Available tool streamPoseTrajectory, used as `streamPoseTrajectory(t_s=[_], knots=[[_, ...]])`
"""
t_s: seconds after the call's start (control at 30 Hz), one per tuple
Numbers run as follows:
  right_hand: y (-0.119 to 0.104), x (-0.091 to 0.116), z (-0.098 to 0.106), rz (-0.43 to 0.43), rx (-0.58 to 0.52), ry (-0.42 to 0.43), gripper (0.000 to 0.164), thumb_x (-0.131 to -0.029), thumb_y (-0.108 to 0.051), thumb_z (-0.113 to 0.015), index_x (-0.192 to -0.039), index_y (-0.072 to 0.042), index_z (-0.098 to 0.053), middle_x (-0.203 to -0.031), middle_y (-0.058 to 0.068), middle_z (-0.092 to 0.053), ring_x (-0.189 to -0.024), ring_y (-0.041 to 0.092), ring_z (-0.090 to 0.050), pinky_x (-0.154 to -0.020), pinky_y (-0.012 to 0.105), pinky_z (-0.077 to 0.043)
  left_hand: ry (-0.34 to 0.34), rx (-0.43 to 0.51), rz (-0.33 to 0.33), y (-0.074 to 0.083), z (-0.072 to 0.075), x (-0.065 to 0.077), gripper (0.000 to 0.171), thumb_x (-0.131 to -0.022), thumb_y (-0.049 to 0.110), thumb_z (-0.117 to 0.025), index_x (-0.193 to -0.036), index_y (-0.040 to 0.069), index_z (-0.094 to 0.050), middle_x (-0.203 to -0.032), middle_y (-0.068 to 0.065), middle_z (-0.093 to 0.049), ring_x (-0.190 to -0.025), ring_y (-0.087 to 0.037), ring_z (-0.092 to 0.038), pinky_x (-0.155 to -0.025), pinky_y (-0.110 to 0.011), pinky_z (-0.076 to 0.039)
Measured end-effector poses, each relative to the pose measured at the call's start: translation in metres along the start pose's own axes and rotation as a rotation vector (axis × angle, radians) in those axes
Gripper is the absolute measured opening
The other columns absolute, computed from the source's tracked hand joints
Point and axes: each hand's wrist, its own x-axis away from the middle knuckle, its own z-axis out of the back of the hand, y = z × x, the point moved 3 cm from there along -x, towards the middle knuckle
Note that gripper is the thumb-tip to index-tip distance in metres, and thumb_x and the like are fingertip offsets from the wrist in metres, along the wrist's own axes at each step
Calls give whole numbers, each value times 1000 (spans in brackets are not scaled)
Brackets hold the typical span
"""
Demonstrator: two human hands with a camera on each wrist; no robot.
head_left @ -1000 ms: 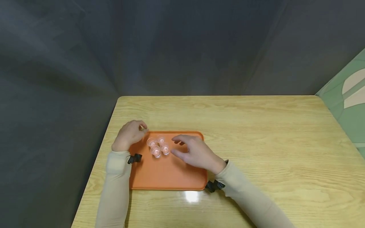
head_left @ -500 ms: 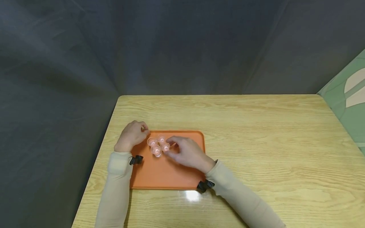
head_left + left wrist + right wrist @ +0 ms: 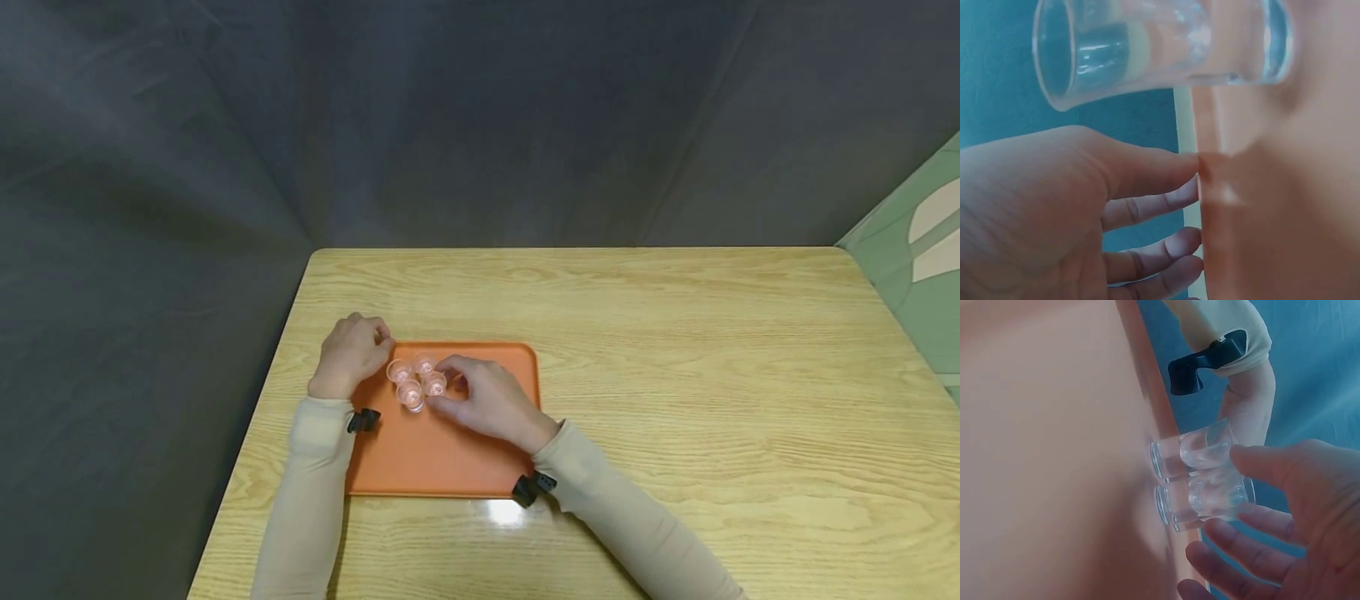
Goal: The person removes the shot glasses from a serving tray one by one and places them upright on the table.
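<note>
Several small clear shot glasses [image 3: 410,394] with thick bases stand upright, close together, on an orange tray [image 3: 442,467]. My right hand [image 3: 491,404] pinches the nearer right-hand shot glass [image 3: 434,384] between thumb and index finger near its rim; the other fingers [image 3: 1229,540] spread loosely below in the right wrist view. At the tray's far left corner, my left hand [image 3: 349,354] holds the rim, with thumb [image 3: 1175,165] and curled fingertips against the edge. A shot glass [image 3: 1166,44] appears close beside that hand in the left wrist view. Whether the glasses contain liquid, I cannot tell.
The tray lies on the left part of a wood-grain table [image 3: 675,375]. Dark cloth [image 3: 480,125] hangs behind and along the left side. A green patterned surface [image 3: 922,275] is at the far right. Both sleeves carry black wrist mounts [image 3: 534,487].
My right hand has moved left from beside the shot glasses and now pinches the nearer right-hand one. The left hand has stayed at the tray's corner.
</note>
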Motion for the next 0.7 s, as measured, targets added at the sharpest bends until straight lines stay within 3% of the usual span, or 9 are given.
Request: streamPoseTrajectory(t_s=[0.3,0.7], knots=[[2,-1,1,12,-4,1,37,-92,-35,-84,-121,-14,-75,-103,0,-78,-91,17,-72,-80,32,-55,23,-19,11,1,0,1,18,-102,21,-65,-103,6,-76,-103,-18,-66,-102,-40,-60,-73,-45,-48],[8,-2,0,7,-47,10,34,-90,-34,-86,-115,-13,-76,-93,0,-78,-84,15,-73,-75,25,-53,24,-33,21,1,0,0,18,-102,22,-66,-102,7,-76,-103,-18,-66,-101,-39,-60,-72,-44,-47]])
